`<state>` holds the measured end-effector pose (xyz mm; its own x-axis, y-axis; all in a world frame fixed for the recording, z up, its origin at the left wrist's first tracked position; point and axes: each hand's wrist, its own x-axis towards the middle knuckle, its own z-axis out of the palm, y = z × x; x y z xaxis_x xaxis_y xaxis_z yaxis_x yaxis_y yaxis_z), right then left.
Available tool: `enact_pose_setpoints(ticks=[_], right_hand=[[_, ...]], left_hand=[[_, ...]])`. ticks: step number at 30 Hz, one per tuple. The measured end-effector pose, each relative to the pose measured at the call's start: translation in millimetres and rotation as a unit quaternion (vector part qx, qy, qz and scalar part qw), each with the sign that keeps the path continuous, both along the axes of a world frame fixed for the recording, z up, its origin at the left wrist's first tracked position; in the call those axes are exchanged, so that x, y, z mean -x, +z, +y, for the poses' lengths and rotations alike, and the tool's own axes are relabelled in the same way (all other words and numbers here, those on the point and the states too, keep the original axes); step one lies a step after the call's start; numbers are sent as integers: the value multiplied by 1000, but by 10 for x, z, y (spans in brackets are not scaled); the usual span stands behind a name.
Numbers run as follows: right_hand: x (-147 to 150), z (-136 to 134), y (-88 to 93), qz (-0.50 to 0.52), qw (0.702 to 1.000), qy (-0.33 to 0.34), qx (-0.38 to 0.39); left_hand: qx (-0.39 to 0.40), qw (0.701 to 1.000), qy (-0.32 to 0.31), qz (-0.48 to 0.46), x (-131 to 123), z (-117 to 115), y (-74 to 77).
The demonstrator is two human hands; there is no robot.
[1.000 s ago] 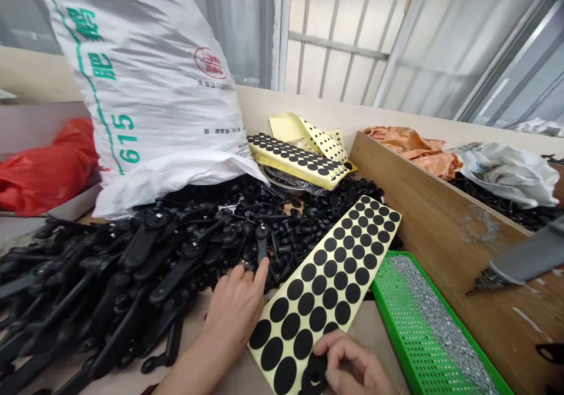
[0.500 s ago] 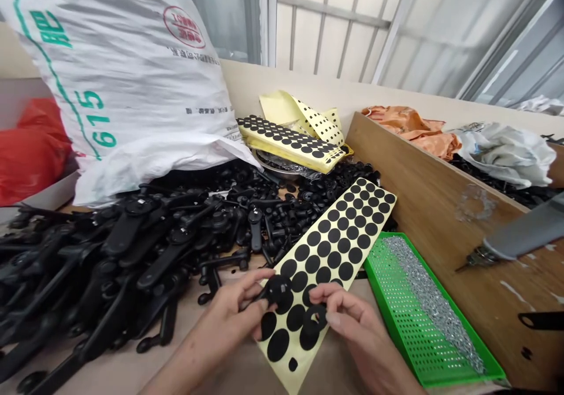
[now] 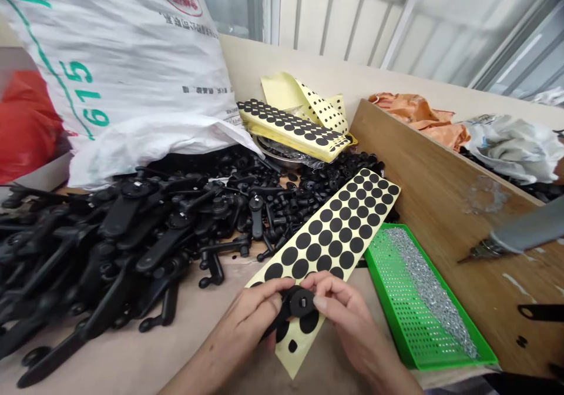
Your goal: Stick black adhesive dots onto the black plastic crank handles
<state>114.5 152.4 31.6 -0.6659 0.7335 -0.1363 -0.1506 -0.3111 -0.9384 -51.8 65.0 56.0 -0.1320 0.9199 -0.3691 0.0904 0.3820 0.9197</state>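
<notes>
The left hand [image 3: 251, 318] pinches a black lever [image 3: 285, 308] from the left, the right hand [image 3: 346, 310] the edge of its round head [image 3: 302, 303]; the lever is between them, over a dotted yellow sheet [image 3: 330, 230].

White printed sack [image 3: 145, 66], red bag [image 3: 29, 127], crumpled orange bag [image 3: 416, 116], barred window [image 3: 339, 22]

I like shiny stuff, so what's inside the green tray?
The green tray holds a heap of tiny silvery bits along its right side. Its holey floor shows on the left; anything under the heap is hidden.
</notes>
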Motion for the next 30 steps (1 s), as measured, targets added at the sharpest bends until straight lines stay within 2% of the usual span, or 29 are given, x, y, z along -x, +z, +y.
enact_pose_setpoints(ticks=[4,10,16,22,30], right_hand=[[-2,6,-23,-8,1000,-1,-15],[4,5,-38,-19,999,-1,-32],[19,3,-49,-29,999,-9,-31],[17,1,-66,-31,999,-13,-37],[38,-4,-55,-43,998,-13,-40]], left_hand=[[6,999,24,29,-24,-9,13],[6,1000,1,24,-1,-11,-9],[-16,998,-1,53,-10,-35,-81],[-19,997,4,70,-28,-11,-91],[-69,995,-16,67,-20,-24,-241]])
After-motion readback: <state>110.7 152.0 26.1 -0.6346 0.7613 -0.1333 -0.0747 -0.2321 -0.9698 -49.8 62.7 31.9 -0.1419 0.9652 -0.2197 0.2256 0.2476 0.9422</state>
